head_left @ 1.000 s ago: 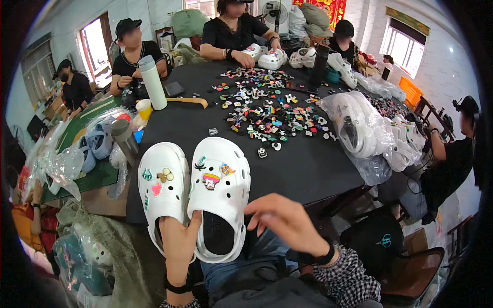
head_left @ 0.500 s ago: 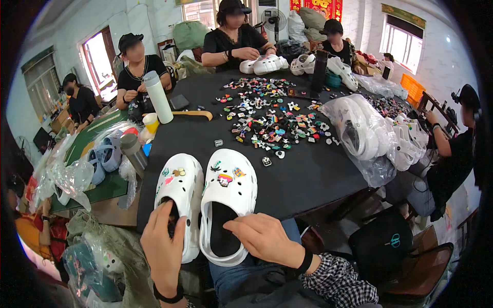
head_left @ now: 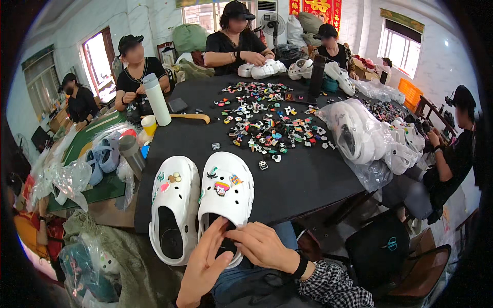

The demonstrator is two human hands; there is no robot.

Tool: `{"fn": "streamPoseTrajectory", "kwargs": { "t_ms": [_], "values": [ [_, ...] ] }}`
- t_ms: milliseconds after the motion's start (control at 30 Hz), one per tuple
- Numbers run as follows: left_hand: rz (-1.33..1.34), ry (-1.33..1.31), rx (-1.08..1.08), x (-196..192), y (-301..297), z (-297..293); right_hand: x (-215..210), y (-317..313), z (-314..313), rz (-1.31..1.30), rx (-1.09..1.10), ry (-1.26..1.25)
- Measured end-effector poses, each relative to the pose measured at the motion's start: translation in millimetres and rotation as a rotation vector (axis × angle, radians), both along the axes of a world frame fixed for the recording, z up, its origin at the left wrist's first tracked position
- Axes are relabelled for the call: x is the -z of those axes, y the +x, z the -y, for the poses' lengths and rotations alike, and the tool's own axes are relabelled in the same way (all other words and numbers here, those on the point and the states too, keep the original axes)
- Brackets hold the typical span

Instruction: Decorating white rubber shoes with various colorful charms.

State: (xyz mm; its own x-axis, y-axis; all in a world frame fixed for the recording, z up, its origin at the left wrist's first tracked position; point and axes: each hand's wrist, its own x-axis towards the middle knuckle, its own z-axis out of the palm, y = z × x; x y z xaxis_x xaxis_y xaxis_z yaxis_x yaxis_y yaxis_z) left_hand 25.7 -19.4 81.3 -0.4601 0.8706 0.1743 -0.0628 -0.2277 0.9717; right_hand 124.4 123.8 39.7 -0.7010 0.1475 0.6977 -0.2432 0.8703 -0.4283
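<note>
Two white clogs with colourful charms in their holes lie side by side at the near table edge, toes pointing away. Beside the left clog [head_left: 176, 192] no hand remains. My left hand [head_left: 208, 262] reaches into the opening of the right clog [head_left: 228, 197]; its fingers are stretched out and the thumb stands apart, while the fingertips are partly hidden inside. My right hand [head_left: 264, 249] crosses that clog's right rim, thumb and fingers pinched together over the opening; what they hold, if anything, is hidden. A dark insole shows in the left clog.
Loose charms [head_left: 277, 126] cover the black tabletop [head_left: 303, 179] beyond the clogs. Bagged white clogs [head_left: 354, 131] lie on the right. A pale bottle [head_left: 156, 100], yellow cup [head_left: 149, 124] and grey tumbler [head_left: 132, 154] stand on the left. Several people sit around the tables.
My left hand has left the left clog and moved right into the opening of the right clog. My right hand stays at the right clog, its fingers slightly shifted.
</note>
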Motion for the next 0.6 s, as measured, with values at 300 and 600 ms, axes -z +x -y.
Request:
{"fn": "streamPoseTrajectory", "kwargs": {
  "t_ms": [300,600],
  "values": [
    [0.431,0.061,-0.110,29.3,-5.8,-33.4,6.2,9.1,-1.7,0.074,-0.193,-0.312],
    [0.417,0.167,-0.284,40.5,10.4,-47.8,-21.6,20.7,-42.2,0.036,0.017,-0.363]
  ]
}}
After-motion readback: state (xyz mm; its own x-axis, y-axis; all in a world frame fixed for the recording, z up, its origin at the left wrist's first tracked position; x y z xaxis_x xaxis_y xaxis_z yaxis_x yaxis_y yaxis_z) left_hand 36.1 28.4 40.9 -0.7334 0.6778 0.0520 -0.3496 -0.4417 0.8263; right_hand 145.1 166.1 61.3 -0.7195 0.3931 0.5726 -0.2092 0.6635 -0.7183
